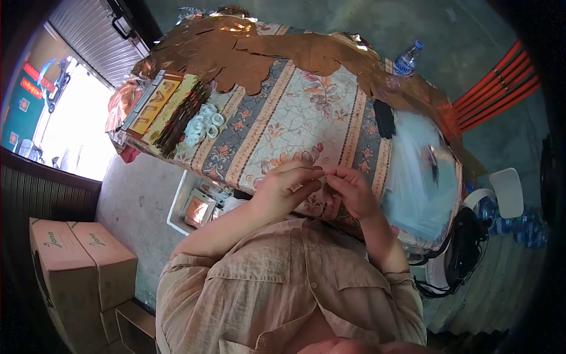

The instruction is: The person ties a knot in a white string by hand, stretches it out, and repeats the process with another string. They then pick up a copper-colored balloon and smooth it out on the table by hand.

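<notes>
left hand (287, 187) and right hand (352, 192) meet fingertip to fingertip, pinched shut on something too small to identify, above the floral-cloth counter (295, 112); white tape rolls (203, 124) lie far left.

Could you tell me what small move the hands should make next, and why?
Probably a short pull apart, to see whether the pinch holds. The left hand and right hand meet fingertip to fingertip over the near edge of the table, pinching something too small to make out. The pile of white rings lies far off, so fetching another looks premature.
</notes>
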Motion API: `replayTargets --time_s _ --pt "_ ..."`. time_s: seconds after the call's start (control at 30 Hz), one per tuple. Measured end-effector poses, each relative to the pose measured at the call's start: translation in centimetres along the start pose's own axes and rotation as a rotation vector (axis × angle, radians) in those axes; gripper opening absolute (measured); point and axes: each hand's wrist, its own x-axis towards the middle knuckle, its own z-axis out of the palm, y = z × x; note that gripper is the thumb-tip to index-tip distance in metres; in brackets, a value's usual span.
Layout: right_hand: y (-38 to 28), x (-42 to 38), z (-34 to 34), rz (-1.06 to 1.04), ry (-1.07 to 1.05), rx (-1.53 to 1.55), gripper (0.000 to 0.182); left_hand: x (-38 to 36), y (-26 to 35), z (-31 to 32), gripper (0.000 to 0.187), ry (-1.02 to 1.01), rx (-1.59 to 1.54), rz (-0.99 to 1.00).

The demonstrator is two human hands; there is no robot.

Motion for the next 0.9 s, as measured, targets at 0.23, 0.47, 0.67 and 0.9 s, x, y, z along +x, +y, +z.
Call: replayTargets --time_s 0.23,0.47,0.67,0.9 --pt "-0.2 0.3 0.8 0.085 0.032 0.357 0.022 -0.3 -0.9 -0.7 0.019 0.07 0.17 0.157" --pt "-0.6 0.3 -0.3 -0.248 0.205 -0.021 0.024 -1.5 -2.8 -8.7 0.006 0.326 0.496 -0.229" --pt "-0.4 1.1 0.7 -0.181 0.078 -0.655 0.02 -3.5 -6.5 -16.7 0.012 0.484 0.816 -0.488" --pt "0.1 5.0 2.1 -0.256 -0.029 -1.362 0.021 -5.0 -7.5 -16.4 0.018 0.339 0.972 -0.508"
